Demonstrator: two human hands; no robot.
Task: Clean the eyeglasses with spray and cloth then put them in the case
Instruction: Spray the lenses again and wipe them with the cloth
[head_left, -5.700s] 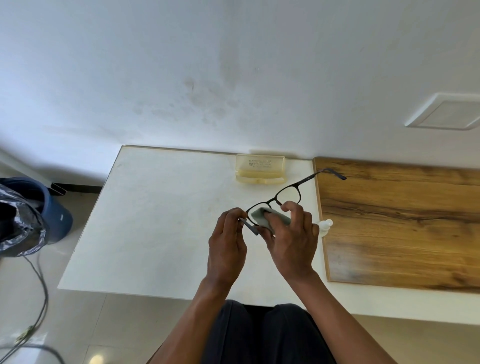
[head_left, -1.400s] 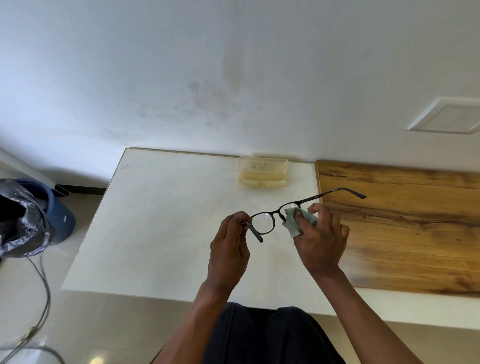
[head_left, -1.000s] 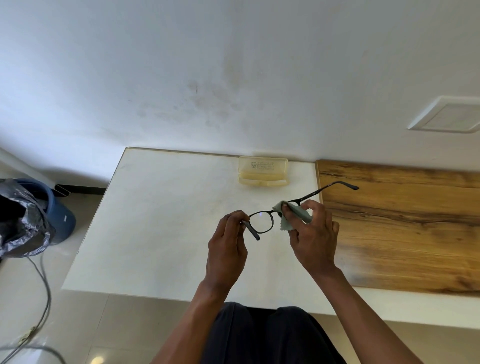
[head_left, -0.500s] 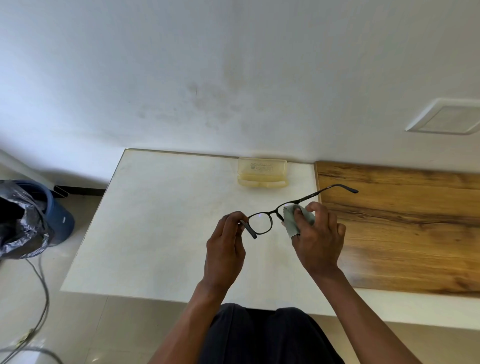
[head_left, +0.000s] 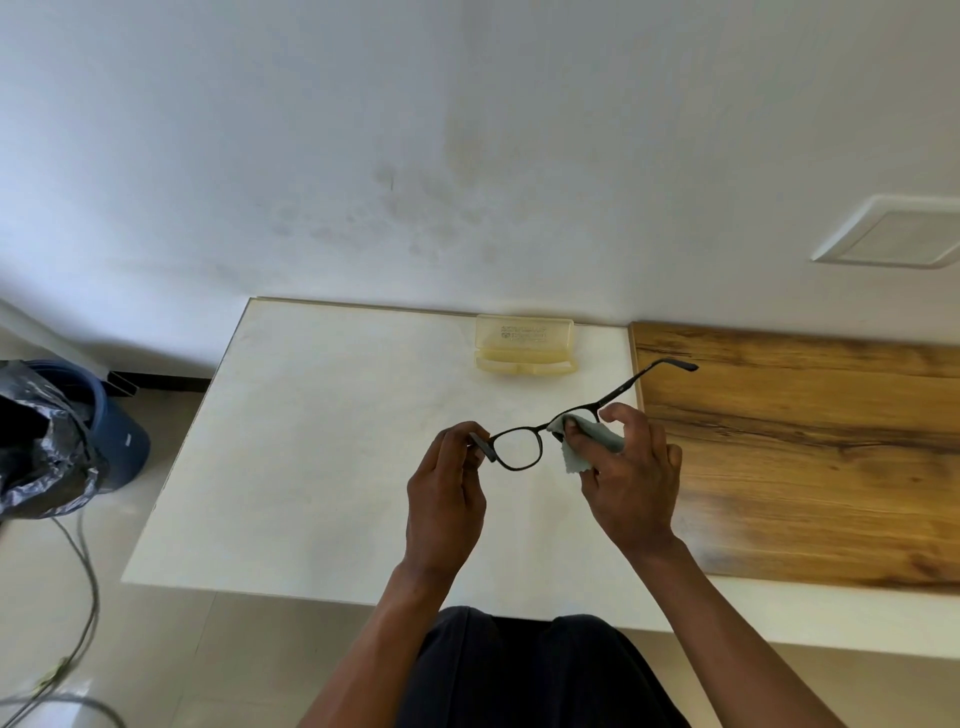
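Observation:
Black-framed eyeglasses (head_left: 519, 448) are held above the white table (head_left: 311, 441), arms unfolded. My left hand (head_left: 447, 493) pinches the frame's left corner at the hinge. My right hand (head_left: 631, 483) pinches a pale grey-green cloth (head_left: 587, 452) around the right lens, which the cloth hides. The left lens is uncovered. The right arm of the glasses points up and right over the wooden board. An open, translucent yellowish case (head_left: 524, 345) stands at the table's back edge against the wall. No spray bottle is in view.
A wooden board (head_left: 805, 457) lies on the right part of the table. To the left on the floor stands a blue bin (head_left: 114, 431) with a black bag (head_left: 36, 457), and cables (head_left: 83, 597) trail below it. The wall rises right behind the table.
Earlier the cloth was on the left lens; it now covers the right lens. Over the last second my right hand has made small rubbing shifts there. My left hand has kept its pinch.

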